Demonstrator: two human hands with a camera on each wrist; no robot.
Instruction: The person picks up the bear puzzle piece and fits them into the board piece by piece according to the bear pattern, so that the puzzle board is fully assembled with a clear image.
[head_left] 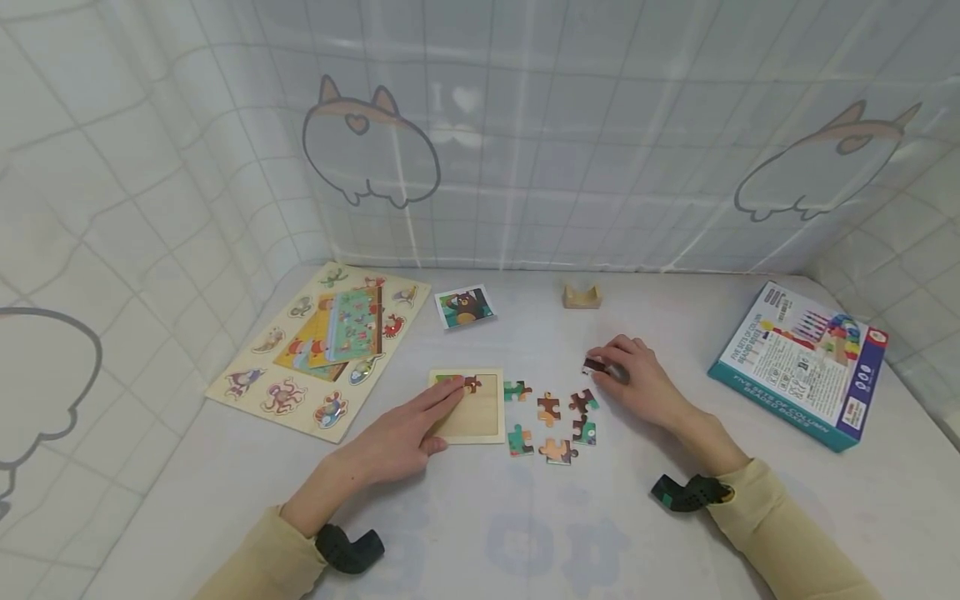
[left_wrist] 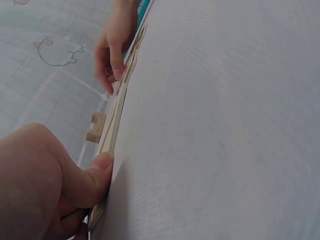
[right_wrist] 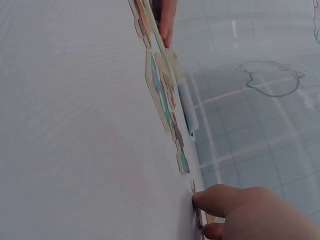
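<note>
One puzzle piece (head_left: 593, 366) is pinched by the right hand (head_left: 636, 382); the square tray (head_left: 477, 417), partly beneath the left hand (head_left: 401, 429), fingers extended, lies toward 8–9 o'clock from it.

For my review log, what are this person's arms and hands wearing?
The left sleeve and right sleeve are long and pale yellow-beige. The left hand and right hand are ungloved, fingers bare. By each cuff is a black, curved device: the left wrist device looks plain, while the right wrist device bears a small green patch.
</note>
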